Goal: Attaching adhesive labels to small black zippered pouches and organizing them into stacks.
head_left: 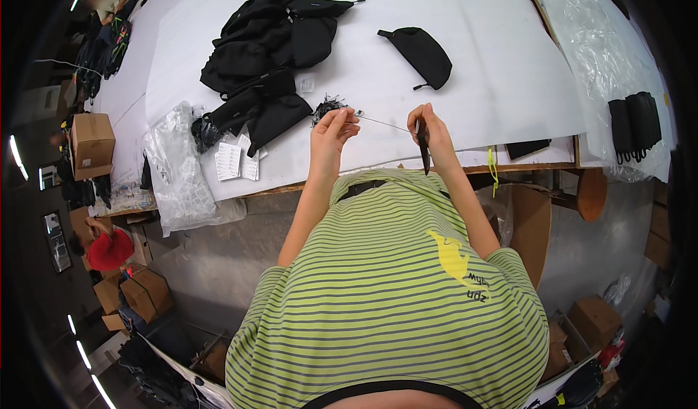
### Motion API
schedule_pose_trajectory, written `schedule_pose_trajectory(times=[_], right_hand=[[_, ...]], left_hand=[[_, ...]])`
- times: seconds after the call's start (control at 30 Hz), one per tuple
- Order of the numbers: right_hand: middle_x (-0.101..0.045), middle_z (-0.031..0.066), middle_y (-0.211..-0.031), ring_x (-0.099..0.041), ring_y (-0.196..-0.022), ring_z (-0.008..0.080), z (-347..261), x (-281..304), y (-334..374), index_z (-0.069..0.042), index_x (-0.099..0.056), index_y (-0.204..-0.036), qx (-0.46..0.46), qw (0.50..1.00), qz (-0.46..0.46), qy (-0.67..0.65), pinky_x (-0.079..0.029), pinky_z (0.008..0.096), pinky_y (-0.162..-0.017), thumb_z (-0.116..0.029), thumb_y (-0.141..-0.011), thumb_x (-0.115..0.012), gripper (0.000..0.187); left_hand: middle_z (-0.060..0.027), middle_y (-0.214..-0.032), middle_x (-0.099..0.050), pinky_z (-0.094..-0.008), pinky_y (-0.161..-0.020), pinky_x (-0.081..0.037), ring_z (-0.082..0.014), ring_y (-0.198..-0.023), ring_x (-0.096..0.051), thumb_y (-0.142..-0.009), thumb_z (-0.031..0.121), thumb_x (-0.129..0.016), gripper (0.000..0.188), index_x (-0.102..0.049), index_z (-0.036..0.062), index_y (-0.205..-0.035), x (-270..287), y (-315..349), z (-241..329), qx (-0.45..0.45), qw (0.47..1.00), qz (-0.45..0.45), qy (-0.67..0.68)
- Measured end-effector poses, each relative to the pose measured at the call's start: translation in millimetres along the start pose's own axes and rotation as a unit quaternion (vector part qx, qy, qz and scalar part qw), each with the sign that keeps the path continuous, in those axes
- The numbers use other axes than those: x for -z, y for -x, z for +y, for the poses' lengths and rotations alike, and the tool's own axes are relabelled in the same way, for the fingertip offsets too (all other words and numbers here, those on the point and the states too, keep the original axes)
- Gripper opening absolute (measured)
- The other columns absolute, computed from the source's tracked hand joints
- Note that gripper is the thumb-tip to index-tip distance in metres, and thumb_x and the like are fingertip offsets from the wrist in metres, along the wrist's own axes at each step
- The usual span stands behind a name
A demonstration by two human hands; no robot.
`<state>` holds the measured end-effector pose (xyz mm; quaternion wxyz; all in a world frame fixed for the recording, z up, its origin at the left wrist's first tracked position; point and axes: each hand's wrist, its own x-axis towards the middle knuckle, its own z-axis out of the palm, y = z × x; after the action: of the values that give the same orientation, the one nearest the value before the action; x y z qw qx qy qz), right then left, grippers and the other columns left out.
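A thin dark cord is stretched between my two hands, just above the near edge of the white table. My left hand pinches its left end, where a small dark bit shows by the fingertips. My right hand is closed round a slim black pointed tool, its tip toward me; its exact kind is unclear. The cord's other end meets the fingers of that hand. Beside my left hand lies a tangle of short black cords. Farther off, a single black zip pouch rests on the table.
A heap of black pouches covers the table's left middle. White printed labels and a clear plastic bag lie at the near left. Folded black pieces sit on plastic sheeting at right. Cardboard boxes and other people are at far left.
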<state>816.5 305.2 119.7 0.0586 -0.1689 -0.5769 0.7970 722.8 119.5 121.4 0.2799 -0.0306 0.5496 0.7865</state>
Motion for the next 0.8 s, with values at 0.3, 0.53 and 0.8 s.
schedule_pose_trajectory(times=[0.3, 0.53, 0.8], right_hand=[[-0.041, 0.0005, -0.085, -0.037, -0.074, 0.0064, 11, -7, 7, -0.008, -0.038, -0.102, 0.083, 0.992, -0.095, 0.011, -0.032, 0.0198, -0.068, -0.019, -0.091, -0.051, 0.021], [-0.039, -0.0013, -0.078, -0.036, -0.069, 0.005, 13, -13, 13, -0.009, -0.039, -0.097, 0.049, 0.997, -0.045, 0.04, -0.03, 0.019, -0.059, -0.018, -0.09, -0.055, 0.02], [-0.048, 0.0068, -0.076, -0.046, -0.06, 0.0177, 3, -16, 10, -0.002, -0.047, -0.082, 0.201, 0.932, 0.006, 0.3, -0.038, 0.0268, -0.057, -0.019, -0.084, -0.061, 0.022]], left_hand=[[-0.0056, -0.085, -0.063, -0.0239, -0.07, -0.048, -0.0117, -0.073, -0.06, -0.091, 0.02, -0.053, 0.02, -0.061, 0.0022, -0.094, 17, -3, 8, -0.044, 0.997, 0.047, 0.031], [-0.0059, -0.085, -0.063, -0.024, -0.07, -0.048, -0.0119, -0.073, -0.059, -0.092, 0.019, -0.051, 0.018, -0.06, 0.0028, -0.093, 28, -4, 10, -0.05, 0.995, 0.059, 0.067], [-0.0056, -0.083, -0.063, -0.0238, -0.071, -0.048, -0.0119, -0.073, -0.058, -0.092, 0.019, -0.051, 0.018, -0.059, 0.0035, -0.093, 32, -2, 11, -0.037, 0.995, 0.063, 0.07]])
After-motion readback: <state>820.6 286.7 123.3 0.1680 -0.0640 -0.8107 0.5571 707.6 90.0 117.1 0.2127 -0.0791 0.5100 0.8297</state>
